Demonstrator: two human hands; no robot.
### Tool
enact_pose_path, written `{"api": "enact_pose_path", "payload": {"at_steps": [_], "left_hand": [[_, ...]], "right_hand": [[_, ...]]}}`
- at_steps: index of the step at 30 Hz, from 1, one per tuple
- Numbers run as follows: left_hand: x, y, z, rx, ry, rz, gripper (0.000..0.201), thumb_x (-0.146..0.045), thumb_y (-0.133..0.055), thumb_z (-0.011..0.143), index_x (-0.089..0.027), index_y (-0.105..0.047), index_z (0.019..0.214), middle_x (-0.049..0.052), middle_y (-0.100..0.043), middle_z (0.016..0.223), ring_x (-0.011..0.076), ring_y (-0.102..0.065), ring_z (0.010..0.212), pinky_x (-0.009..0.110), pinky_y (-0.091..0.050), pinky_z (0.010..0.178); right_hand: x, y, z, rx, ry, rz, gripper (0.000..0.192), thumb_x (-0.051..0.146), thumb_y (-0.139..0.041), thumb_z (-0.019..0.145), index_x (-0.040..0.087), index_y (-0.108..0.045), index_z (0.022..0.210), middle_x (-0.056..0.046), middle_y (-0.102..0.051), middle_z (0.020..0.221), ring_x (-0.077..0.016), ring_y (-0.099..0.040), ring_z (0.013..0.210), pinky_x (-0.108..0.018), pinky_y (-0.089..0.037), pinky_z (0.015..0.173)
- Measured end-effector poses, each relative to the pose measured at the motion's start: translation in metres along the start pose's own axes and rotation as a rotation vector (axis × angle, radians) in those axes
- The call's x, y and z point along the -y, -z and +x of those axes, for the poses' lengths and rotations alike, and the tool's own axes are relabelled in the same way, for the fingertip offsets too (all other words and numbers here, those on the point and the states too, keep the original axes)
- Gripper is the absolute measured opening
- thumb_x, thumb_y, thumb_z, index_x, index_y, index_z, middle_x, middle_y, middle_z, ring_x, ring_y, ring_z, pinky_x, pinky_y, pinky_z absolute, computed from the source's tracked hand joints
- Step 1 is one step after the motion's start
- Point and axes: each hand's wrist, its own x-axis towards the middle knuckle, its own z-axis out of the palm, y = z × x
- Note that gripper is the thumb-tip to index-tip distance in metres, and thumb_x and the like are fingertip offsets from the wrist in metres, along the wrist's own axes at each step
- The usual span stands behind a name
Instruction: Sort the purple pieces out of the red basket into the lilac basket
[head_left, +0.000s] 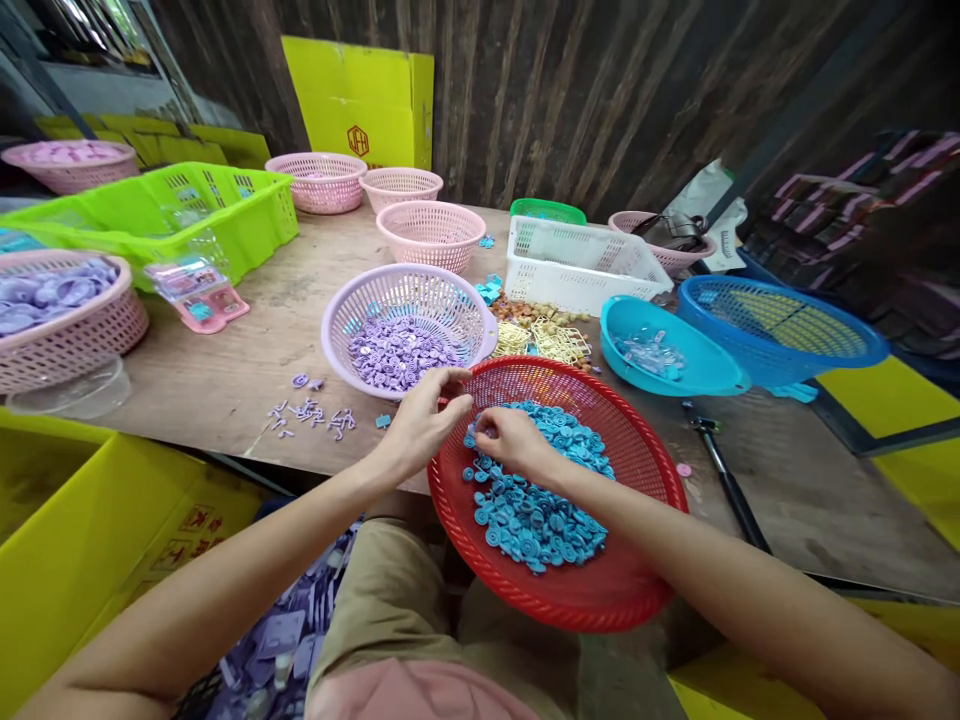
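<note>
Two hands: left hand [422, 420], right hand [511, 440]. One red basket [600, 590], blue round pieces inside, too many to count. One lilac basket [352, 305] with purple pieces. Five pink baskets visible. One white crate [577, 262], one green crate [247, 205]. Two blue bowls/baskets. Yellow boxes, several.

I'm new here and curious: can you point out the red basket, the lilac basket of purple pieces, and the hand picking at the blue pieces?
red basket [645, 450]: head view, bare right rim.
lilac basket [420, 290]: head view, bare inner wall.
right hand [514, 440]: head view, back of hand.
</note>
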Motion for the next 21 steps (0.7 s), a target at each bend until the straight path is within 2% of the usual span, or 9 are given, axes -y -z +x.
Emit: {"api": "enact_pose_path", "payload": {"at_steps": [3,5,8,11,13,15,18,19,21], "left_hand": [[-0.004,-0.002,0.0,0.073,0.349,-0.463,0.023,-0.029,-0.045,0.075,-0.012,-0.054,0.088,0.006,-0.057,0.081,0.0139,-0.054,0.075,0.03,-0.044,0.071],[-0.005,-0.006,0.002,0.18,0.556,-0.725,0.029,-0.031,-0.035,0.081,-0.01,-0.054,0.082,0.006,-0.056,0.069,0.0131,-0.054,0.063,0.03,-0.046,0.063],[-0.004,-0.011,0.006,0.169,0.601,-0.944,0.027,-0.021,-0.03,0.084,-0.01,-0.053,0.076,0.004,-0.054,0.061,0.0096,-0.052,0.053,0.022,-0.046,0.051],[-0.002,-0.006,0.008,0.105,0.594,-0.992,0.022,-0.009,-0.03,0.082,-0.01,-0.052,0.076,0.003,-0.053,0.06,0.0059,-0.05,0.049,0.015,-0.041,0.044],[0.0,0.007,0.008,0.114,0.617,-0.958,0.019,-0.007,-0.033,0.08,-0.01,-0.051,0.075,0.002,-0.05,0.058,0.0032,-0.045,0.045,0.011,-0.036,0.039],[0.005,0.029,0.007,0.043,0.589,-0.867,0.014,-0.007,-0.039,0.077,-0.011,-0.051,0.071,0.0,-0.047,0.056,0.002,-0.039,0.042,0.011,-0.03,0.035],[0.023,0.073,0.005,-0.291,0.448,-0.621,0.008,-0.009,-0.043,0.071,-0.013,-0.05,0.068,-0.002,-0.044,0.052,0.0034,-0.037,0.042,0.014,-0.028,0.036],[0.031,0.088,0.004,-0.422,0.42,-0.521,0.008,-0.009,-0.043,0.068,-0.014,-0.049,0.066,-0.003,-0.041,0.05,0.0038,-0.036,0.041,0.015,-0.028,0.037],[0.048,0.115,0.005,-0.657,0.398,-0.323,0.008,-0.008,-0.043,0.061,-0.016,-0.047,0.063,-0.004,-0.042,0.049,0.0049,-0.037,0.042,0.017,-0.03,0.04]], "right_hand": [[0.013,0.03,-0.005,-0.164,0.176,0.072,0.012,0.018,-0.046,0.072,0.014,-0.055,0.077,-0.003,-0.058,0.074,-0.0109,-0.049,0.066,-0.022,-0.036,0.06],[0.025,0.043,-0.008,-0.173,0.326,0.002,0.011,0.019,-0.048,0.071,0.014,-0.055,0.078,-0.004,-0.056,0.077,-0.0131,-0.047,0.074,-0.026,-0.037,0.066],[0.038,0.054,-0.009,-0.074,0.478,-0.05,0.015,0.02,-0.049,0.073,0.017,-0.057,0.085,-0.005,-0.055,0.087,-0.017,-0.044,0.088,-0.033,-0.035,0.077],[0.035,0.062,-0.009,0.004,0.507,0.098,0.028,0.023,-0.046,0.078,0.021,-0.052,0.105,-0.005,-0.052,0.102,-0.0164,-0.044,0.095,-0.034,-0.036,0.082],[0.017,0.066,-0.009,-0.011,0.423,0.174,0.034,0.025,-0.041,0.081,0.023,-0.044,0.115,-0.005,-0.049,0.111,-0.0159,-0.044,0.1,-0.034,-0.036,0.084],[-0.01,0.064,-0.01,-0.022,0.221,0.125,0.035,0.024,-0.036,0.083,0.021,-0.043,0.117,-0.007,-0.048,0.115,-0.0171,-0.044,0.104,-0.035,-0.035,0.087],[-0.053,0.048,-0.016,0.091,-0.184,-0.185,0.037,0.024,-0.04,0.08,0.013,-0.046,0.115,-0.015,-0.046,0.116,-0.024,-0.042,0.108,-0.038,-0.033,0.088],[-0.061,0.041,-0.02,0.125,-0.276,-0.283,0.042,0.026,-0.042,0.079,0.012,-0.044,0.118,-0.018,-0.042,0.119,-0.0276,-0.04,0.109,-0.042,-0.034,0.087],[-0.064,0.025,-0.031,0.185,-0.352,-0.389,0.051,0.03,-0.044,0.078,0.014,-0.035,0.125,-0.019,-0.031,0.129,-0.0332,-0.034,0.113,-0.047,-0.035,0.082]]}}
